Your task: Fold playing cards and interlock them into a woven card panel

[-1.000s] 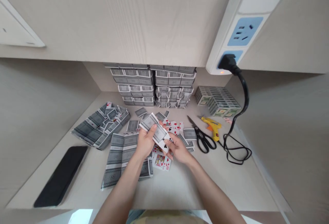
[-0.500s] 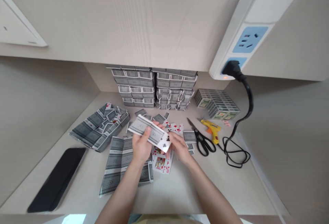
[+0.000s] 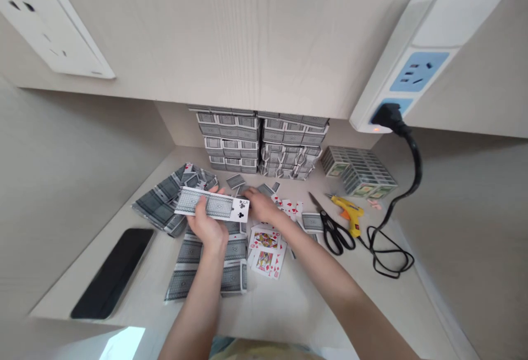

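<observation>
My left hand (image 3: 209, 227) is closed round a strip of overlapping playing cards (image 3: 212, 205), its thumb on top. Grey patterned backs cover most of the strip, and a five of clubs shows at its right end. Just beyond that end, my right hand (image 3: 260, 205) reaches down among loose cards; its fingertips are partly hidden, so what they touch is unclear. Face-up cards (image 3: 266, 250), a queen and a jack among them, lie below my right hand. Joined card panels (image 3: 235, 247) lie under my left forearm.
Card-built blocks (image 3: 231, 131) stand at the back. A tray-like card piece (image 3: 159, 203) and a black phone (image 3: 113, 272) lie left. Scissors (image 3: 336, 230), a yellow glue gun (image 3: 350, 211), a black cable (image 3: 412, 184) and wrapped card packs (image 3: 358, 170) are right.
The card strip has moved left and turned nearly level in my left hand. My right hand has left its end and moved up and left to the loose cards. The view has shifted.
</observation>
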The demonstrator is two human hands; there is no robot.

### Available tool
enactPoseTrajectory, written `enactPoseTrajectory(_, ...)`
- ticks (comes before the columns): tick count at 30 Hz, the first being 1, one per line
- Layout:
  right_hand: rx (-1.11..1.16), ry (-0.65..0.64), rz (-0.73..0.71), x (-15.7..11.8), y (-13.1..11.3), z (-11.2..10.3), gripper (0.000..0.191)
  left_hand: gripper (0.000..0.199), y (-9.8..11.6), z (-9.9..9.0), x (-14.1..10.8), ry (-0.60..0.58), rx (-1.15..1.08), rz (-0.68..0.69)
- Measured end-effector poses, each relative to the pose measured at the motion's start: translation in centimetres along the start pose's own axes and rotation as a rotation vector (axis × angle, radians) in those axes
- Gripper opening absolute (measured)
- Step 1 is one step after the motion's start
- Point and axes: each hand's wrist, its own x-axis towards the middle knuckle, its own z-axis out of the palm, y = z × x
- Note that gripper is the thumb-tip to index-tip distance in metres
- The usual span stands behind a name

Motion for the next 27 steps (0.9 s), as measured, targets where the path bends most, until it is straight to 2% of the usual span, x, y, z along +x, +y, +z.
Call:
enactPoseTrajectory(2,-0.014,0.005,0.040,-0.3,0.2,-0.2,0.047,0.034,0.0,0.0,0.1,0.002,-0.019,-0.007)
enactPoseTrajectory(4,0.044,0.072,0.069,-1.2,0.6,-0.7,0.056,0.032,0.0,0.1,0.0,-0.025,-0.046,-0.034)
enactPoseTrajectory(9,0.169,0.350,0.086,-5.4,1.2,-2.0,0.061,0.030,0.1,0.4,-0.6,-0.140,-0.105,-0.138)
enactPoseTrajectory(11,0.259,0.417,0.055,-6.9,1.2,-1.9,0.061,0.030,0.2,0.4,-0.7,-0.185,-0.116,-0.180)
enactPoseTrajectory(13,0.398,0.412,0.049,-8.1,1.0,-1.4,0.063,0.029,0.1,0.5,-0.9,-0.226,-0.116,-0.212)
enactPoseTrajectory(16,0.516,0.436,0.122,-9.1,0.9,-0.3,0.064,0.029,-0.1,0.5,-0.9,-0.259,-0.092,-0.243)
enactPoseTrajectory(19,0.554,0.437,0.157,-9.5,0.8,0.3,0.060,0.029,-0.4,0.5,-1.2,-0.280,-0.070,-0.272)
enactPoseTrajectory(24,0.598,0.445,0.153,-9.7,0.2,0.0,0.059,0.031,-0.6,0.6,-1.6,-0.302,-0.054,-0.311)
enactPoseTrajectory(27,0.604,0.443,0.156,-9.9,-0.1,-0.1,0.060,0.030,-0.5,0.6,-1.2,-0.288,-0.072,-0.284)
